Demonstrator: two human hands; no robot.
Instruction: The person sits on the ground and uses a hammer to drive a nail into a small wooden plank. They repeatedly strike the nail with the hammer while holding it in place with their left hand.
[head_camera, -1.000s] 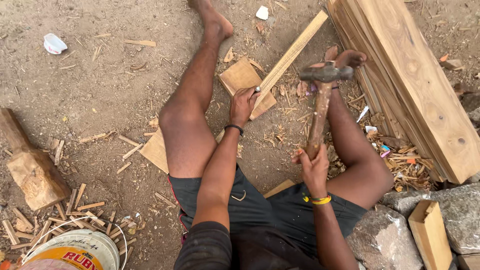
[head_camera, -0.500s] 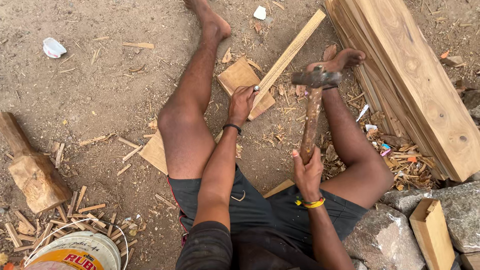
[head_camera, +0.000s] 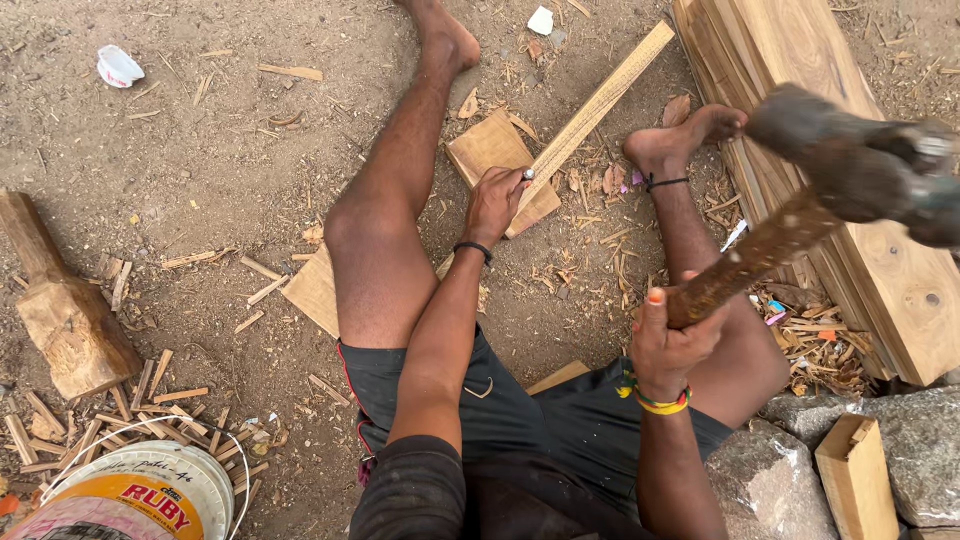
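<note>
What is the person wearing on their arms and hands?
Both arms are bare up to short dark sleeves. The left hand has a thin black band at the wrist. The right hand wears stacked yellow, red and green bangles. No gloves.

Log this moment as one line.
left hand: pins nail on wooden strip | right hand: hammer raised | strip rests on wood block

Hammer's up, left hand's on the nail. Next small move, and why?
Probably swing the hammer down onto the nail. The right hand holds it raised and the left hand pinches the nail upright on the wood strip, so keep the fingers low and strike lightly.
</note>
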